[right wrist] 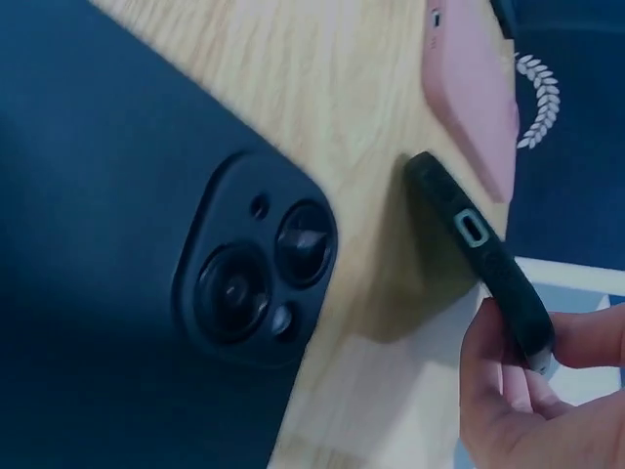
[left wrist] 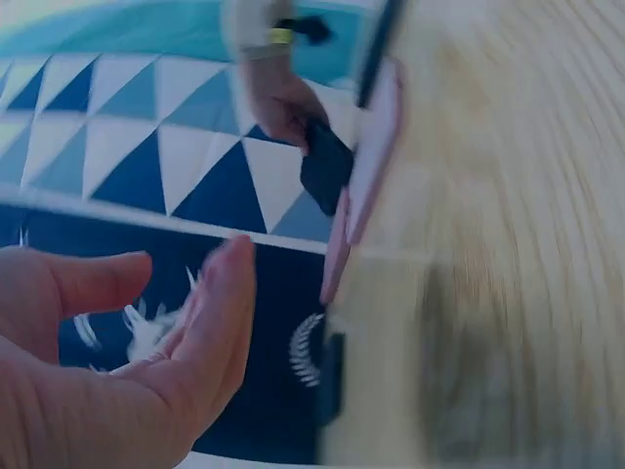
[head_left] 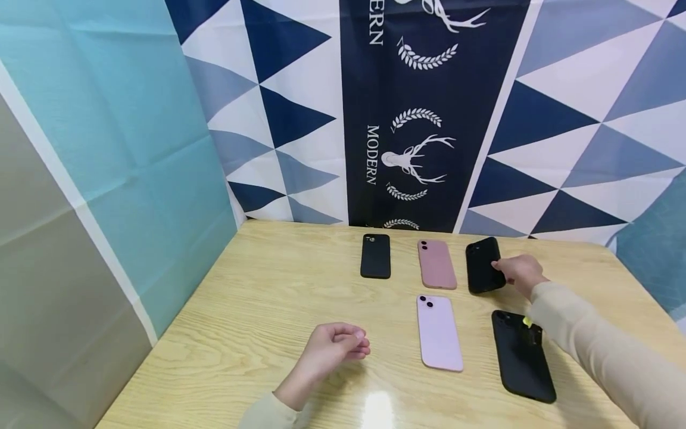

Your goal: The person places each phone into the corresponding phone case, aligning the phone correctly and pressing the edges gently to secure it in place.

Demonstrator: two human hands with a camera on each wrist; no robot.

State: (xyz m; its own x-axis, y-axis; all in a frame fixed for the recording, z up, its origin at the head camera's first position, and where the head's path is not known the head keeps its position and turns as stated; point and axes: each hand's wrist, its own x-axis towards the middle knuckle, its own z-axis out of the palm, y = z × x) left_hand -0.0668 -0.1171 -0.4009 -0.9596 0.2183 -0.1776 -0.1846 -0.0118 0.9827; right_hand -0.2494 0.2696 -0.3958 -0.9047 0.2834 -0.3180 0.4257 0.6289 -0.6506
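At the back right, my right hand (head_left: 520, 273) pinches a black phone (head_left: 482, 265) by its right side, thumb and fingers on opposite faces. In the right wrist view that black phone (right wrist: 477, 249) is tilted, its gripped side raised above the wood and its charging port visible. My left hand (head_left: 332, 351) is over the front middle of the table, fingers loosely bent. The left wrist view shows the left hand (left wrist: 146, 381) holding nothing, with a gap between thumb and fingers. Left of the held phone lies a pink phone (head_left: 436, 265).
A larger black phone (head_left: 522, 357) lies under the right forearm. A pale lilac phone (head_left: 439, 333) lies left of it, and another black phone (head_left: 375, 256) is near the back edge. A patterned cloth (head_left: 300, 119) hangs behind the wooden table (head_left: 257, 286).
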